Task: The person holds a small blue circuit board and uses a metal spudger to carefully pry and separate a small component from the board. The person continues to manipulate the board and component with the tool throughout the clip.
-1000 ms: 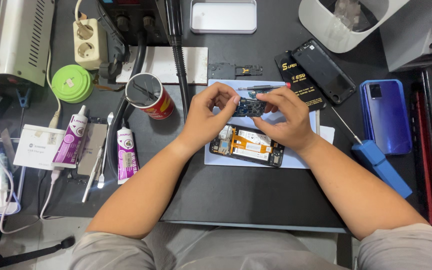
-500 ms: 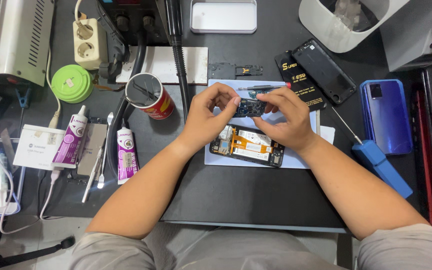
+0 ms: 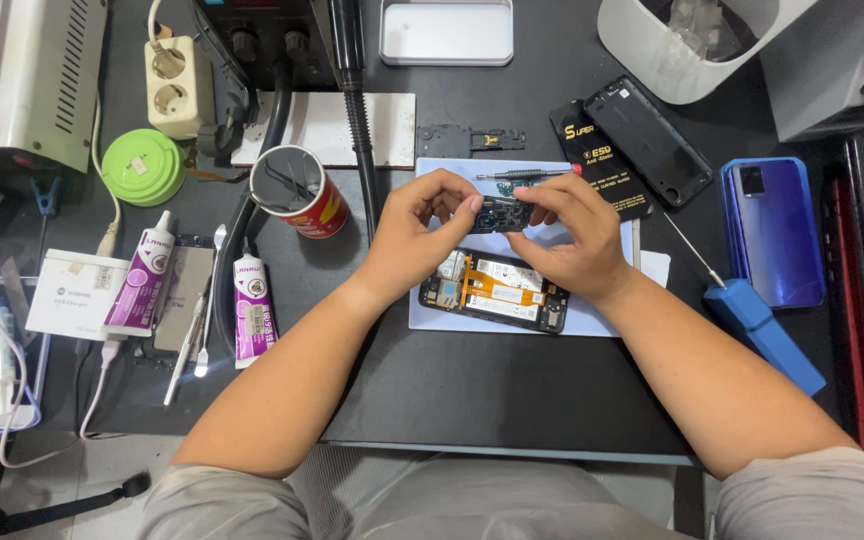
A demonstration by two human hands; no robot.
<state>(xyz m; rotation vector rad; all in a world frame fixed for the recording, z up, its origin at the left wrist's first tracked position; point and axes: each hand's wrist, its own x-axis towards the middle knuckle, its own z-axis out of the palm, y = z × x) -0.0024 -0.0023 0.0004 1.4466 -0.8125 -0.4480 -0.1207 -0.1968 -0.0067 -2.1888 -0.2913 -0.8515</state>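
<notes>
Both the left hand [image 3: 414,235] and right hand [image 3: 574,240] pinch a small dark phone part [image 3: 501,214] between fingertips, held just above the opened phone [image 3: 493,290] on the pale mat [image 3: 592,322].

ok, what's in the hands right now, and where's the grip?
Both hands hold one small dark phone part above the opened phone: left hand pinches its left end, right hand its right end, with fingertips.
</notes>
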